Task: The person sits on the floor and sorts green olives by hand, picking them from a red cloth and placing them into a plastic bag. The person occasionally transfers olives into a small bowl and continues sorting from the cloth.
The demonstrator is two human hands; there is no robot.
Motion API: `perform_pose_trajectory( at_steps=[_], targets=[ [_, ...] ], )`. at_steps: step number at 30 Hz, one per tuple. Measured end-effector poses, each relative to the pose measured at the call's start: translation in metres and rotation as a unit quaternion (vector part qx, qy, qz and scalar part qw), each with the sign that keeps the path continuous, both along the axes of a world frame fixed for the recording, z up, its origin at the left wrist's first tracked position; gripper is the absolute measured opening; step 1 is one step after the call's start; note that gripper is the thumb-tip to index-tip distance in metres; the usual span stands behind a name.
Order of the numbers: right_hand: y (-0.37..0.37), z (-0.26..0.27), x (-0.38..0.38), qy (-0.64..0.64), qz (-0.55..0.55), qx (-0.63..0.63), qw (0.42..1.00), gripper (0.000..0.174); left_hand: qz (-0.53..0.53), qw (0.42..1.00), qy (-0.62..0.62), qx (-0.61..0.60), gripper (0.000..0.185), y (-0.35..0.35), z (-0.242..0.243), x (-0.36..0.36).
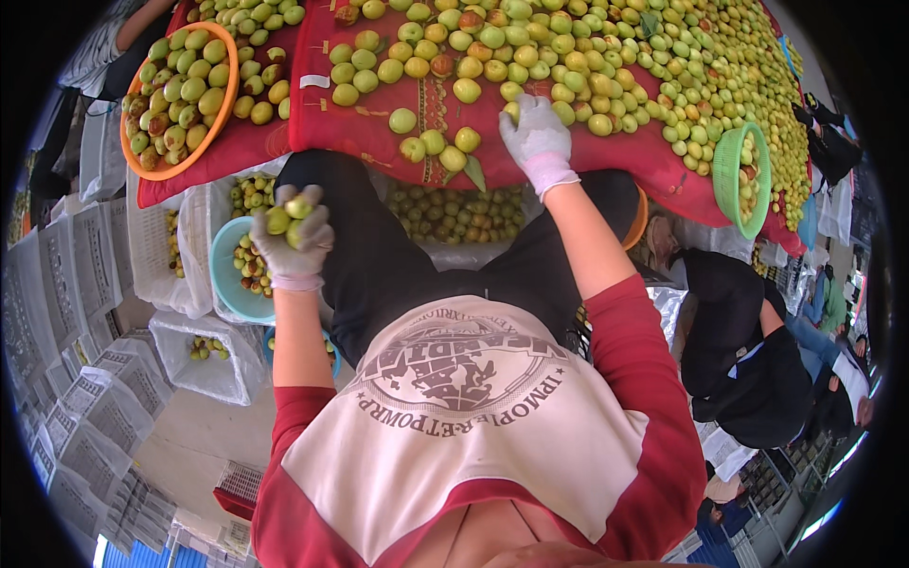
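My left hand (296, 238), in a pale knit glove, is raised over my left thigh and holds several green jujubes (278, 221) in its cupped fingers. My right hand (537, 135), gloved the same way, reaches onto the red patterned cloth (611, 160). Its fingertips are at the front edge of a broad heap of yellow-green jujubes (596, 85), some with brown-red patches. One jujube lies partly under those fingers; whether they grip it is hidden. Between the hands, a few loose jujubes (433, 142) and a green leaf (474, 172) lie on the cloth.
An orange basket (232, 92) of jujubes sits at left, a green basket (728, 174) at right. Below my left hand are a light-blue basin (224, 273) and plastic-lined crates (163, 341). A crate of jujubes (454, 213) stands between my legs. Another person (753, 362) sits at right.
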State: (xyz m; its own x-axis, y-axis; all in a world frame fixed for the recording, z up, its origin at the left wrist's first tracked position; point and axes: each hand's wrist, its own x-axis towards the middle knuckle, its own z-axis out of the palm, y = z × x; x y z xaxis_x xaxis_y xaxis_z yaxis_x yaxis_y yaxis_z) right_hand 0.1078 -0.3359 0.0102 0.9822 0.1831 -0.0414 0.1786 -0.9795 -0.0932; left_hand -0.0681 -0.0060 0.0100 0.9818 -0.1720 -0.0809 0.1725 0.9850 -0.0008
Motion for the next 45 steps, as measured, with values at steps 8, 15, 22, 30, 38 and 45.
perform_pose_trajectory(
  at_steps=[8,15,22,30,38,45],
  targets=[
    [0.025,0.004,-0.042,-0.047,0.112,0.146,0.982,0.025,0.325,0.859,0.38,0.107,0.048,0.143,-0.109,0.006],
    [0.022,-0.004,0.009,0.009,0.029,0.098,0.995,0.035,0.319,0.771,0.513,0.2,0.049,0.158,-0.138,0.04],
    [0.036,0.003,0.016,0.092,0.015,0.121,0.988,0.025,0.395,0.662,0.48,0.418,0.038,0.082,-0.058,0.02],
    [0.061,0.053,-0.085,0.025,0.189,0.429,0.883,0.023,0.048,0.866,0.137,0.479,0.04,-0.076,0.037,0.011],
    [-0.032,0.02,0.026,-0.189,-0.086,0.083,0.975,0.038,-0.133,0.95,0.253,0.122,0.019,-0.115,0.009,0.043],
    [-0.043,-0.012,0.063,-0.072,0.013,-0.017,0.997,0.029,-0.183,0.93,0.199,0.247,0.021,-0.084,-0.007,0.028]
  ],
)
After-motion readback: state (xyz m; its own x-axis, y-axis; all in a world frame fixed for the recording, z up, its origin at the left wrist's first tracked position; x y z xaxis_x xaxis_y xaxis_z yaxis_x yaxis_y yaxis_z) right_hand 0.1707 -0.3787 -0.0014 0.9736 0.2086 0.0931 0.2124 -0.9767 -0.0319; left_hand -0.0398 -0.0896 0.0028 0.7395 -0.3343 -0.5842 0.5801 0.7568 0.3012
